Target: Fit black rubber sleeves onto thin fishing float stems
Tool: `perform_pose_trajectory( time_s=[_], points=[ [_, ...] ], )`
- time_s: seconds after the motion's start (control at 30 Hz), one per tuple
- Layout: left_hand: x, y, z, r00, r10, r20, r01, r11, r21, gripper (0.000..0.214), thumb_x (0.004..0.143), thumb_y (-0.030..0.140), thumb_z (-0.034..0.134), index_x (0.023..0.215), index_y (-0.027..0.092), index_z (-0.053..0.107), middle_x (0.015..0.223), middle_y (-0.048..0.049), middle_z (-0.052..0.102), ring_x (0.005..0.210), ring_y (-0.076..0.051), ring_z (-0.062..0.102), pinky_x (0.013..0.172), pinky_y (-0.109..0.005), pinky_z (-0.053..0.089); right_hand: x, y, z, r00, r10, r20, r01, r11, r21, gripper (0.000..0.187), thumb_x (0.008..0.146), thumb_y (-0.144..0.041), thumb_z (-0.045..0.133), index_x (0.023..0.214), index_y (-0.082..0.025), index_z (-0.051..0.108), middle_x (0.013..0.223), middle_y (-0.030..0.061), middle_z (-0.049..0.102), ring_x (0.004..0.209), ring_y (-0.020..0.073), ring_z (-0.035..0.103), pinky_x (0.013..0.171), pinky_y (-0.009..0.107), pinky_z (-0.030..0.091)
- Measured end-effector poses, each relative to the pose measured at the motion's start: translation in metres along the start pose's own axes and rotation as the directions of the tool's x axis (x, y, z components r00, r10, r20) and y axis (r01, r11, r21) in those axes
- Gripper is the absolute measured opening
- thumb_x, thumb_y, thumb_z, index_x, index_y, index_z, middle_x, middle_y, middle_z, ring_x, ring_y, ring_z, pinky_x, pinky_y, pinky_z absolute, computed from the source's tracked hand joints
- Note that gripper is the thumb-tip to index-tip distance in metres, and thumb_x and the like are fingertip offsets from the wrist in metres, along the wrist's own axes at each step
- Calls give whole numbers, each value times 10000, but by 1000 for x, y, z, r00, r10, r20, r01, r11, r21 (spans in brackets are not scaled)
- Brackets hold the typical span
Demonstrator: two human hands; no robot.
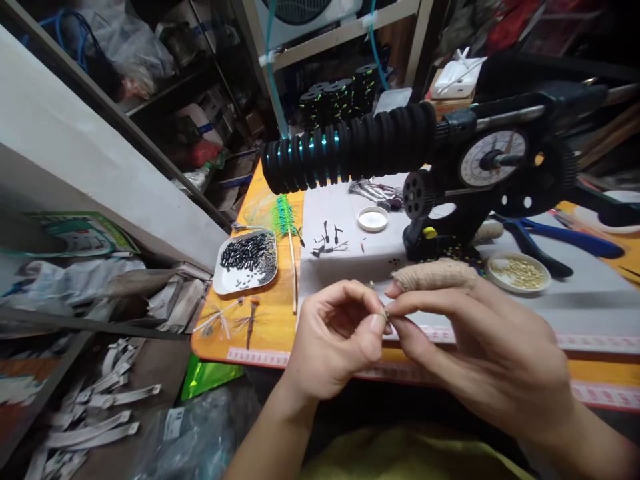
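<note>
My left hand (343, 333) pinches something tiny between thumb and forefinger, just above the table's front edge. Meeting it from the other side, my right hand (480, 333) pinches at the same spot with thumb and forefinger. What lies between the fingertips is too small to name. Tan tape (435, 275) wraps one finger of my right hand. Behind the hands, several small black pieces with thin wires (330, 241) lie on the white sheet (340, 270). A round white dish (519, 275) of small gold-coloured parts sits beyond my right hand.
A winding machine (493, 160) with a black ribbed roller (350, 147) overhangs the table. Blue-handled pliers (570, 239) lie at right. A white tray (220, 277) of black pieces stands at left. A measuring tape (257, 357) runs along the orange table's front edge.
</note>
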State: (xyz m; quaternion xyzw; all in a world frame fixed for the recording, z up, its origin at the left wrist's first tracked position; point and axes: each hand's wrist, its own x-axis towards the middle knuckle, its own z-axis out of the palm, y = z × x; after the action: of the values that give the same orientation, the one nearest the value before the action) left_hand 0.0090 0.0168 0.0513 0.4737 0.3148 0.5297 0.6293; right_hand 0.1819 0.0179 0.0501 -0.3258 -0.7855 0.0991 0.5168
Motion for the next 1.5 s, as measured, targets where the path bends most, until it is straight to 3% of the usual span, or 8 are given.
perform_pose_trajectory(
  time_s=[0.13, 0.37, 0.53, 0.83, 1.03, 1.2, 1.33, 1.5],
  points=[
    [-2, 1, 2, 998, 52, -38, -49, 995, 91, 162, 878, 250, 753, 794, 188, 630, 744, 4, 595, 634, -107, 509, 594, -214, 457, 0, -3, 1, 997, 82, 14, -83, 992, 95, 242, 919, -65, 677, 1102, -221, 695, 1060, 64, 708, 1018, 194, 702, 838, 290, 605],
    [-5, 5, 9, 976, 146, -163, -83, 936, 342, 157, 749, 71, 699, 768, 201, 614, 721, 15, 576, 621, -115, 494, 521, -212, 402, -3, -7, 1, 991, 130, -44, -128, 990, 54, 260, 901, -63, 684, 1101, -228, 686, 1094, 75, 696, 1031, 216, 695, 863, 319, 597],
    [-5, 5, 10, 979, 149, -142, -98, 945, 312, 147, 755, 81, 699, 770, 200, 613, 720, 16, 579, 620, -112, 498, 532, -213, 414, -2, -8, -1, 982, 183, 56, -188, 974, 122, 143, 944, -99, 647, 989, -234, 658, 1100, 58, 650, 1079, 179, 647, 884, 253, 570],
    [-5, 4, 11, 982, 167, -92, -128, 933, 336, 165, 766, 54, 688, 770, 200, 611, 712, 15, 587, 598, -111, 486, 531, -222, 411, 4, -7, -1, 973, 224, 54, -230, 954, 190, 102, 971, -153, 638, 943, -243, 678, 1046, 62, 681, 979, 185, 701, 780, 254, 616],
    [-10, -1, 6, 963, 259, -69, -191, 845, 500, 140, 845, 62, 689, 814, 197, 670, 776, -11, 640, 675, -141, 571, 610, -245, 478, -1, -4, 0, 985, 171, -6, -170, 984, 58, 170, 924, -88, 678, 994, -243, 673, 1045, 61, 672, 992, 205, 673, 814, 300, 580],
    [-14, -4, 2, 970, 207, -125, -148, 916, 372, 62, 941, 187, 722, 880, 188, 712, 843, -47, 725, 780, -158, 670, 698, -246, 547, -5, -1, -1, 980, 200, 8, -200, 978, 52, 124, 944, -105, 651, 943, -229, 651, 1039, 45, 655, 998, 177, 658, 834, 272, 549],
    [-17, -7, 2, 977, 164, -133, -137, 971, 195, 111, 945, 138, 714, 866, 204, 673, 858, -19, 740, 790, -119, 697, 715, -196, 557, -6, -2, -2, 973, 225, 57, -230, 969, 95, 106, 965, -121, 636, 938, -223, 641, 1055, 47, 637, 1022, 153, 642, 824, 234, 530],
    [-23, -6, 3, 987, 142, -78, -109, 938, 328, 349, 865, 63, 773, 1145, 259, 699, 914, 5, 713, 756, -104, 648, 699, -183, 545, -8, -4, -2, 972, 221, 81, -229, 968, 102, 117, 978, -104, 611, 944, -215, 624, 1068, 51, 613, 1044, 133, 623, 820, 202, 511]
  ],
)
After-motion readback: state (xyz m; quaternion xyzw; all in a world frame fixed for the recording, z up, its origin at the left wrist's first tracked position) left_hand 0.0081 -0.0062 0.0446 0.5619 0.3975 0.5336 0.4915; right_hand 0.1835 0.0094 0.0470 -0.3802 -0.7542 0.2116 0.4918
